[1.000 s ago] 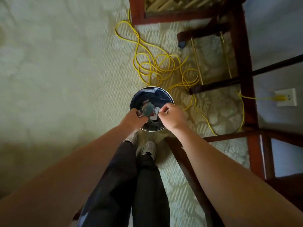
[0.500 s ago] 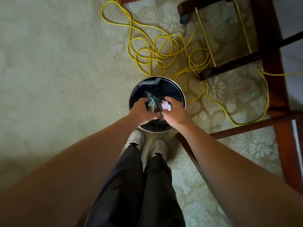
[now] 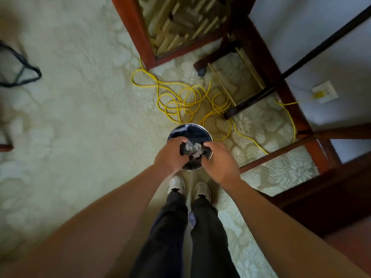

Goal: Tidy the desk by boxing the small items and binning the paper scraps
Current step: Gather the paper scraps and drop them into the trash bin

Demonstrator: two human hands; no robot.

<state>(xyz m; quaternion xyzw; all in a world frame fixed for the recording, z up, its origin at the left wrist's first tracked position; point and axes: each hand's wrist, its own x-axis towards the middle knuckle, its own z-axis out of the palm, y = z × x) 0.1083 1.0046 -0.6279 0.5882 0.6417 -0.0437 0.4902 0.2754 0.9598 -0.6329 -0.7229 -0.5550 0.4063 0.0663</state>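
Hands drifted apart vs half sec ago; L hand (image 3: 170,156) + R hand (image 3: 219,163) both still pinched paper scraps (image 3: 191,150) over bin (image 3: 200,127). Nothing released yet, so binning prob looked unfinished imo.

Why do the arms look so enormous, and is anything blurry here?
Head view: the wide-angle lens stretches the forearms near the bottom edge; the paper scraps gripped by the left hand and right hand over the bin look dim and smeared; the left edge is soft.
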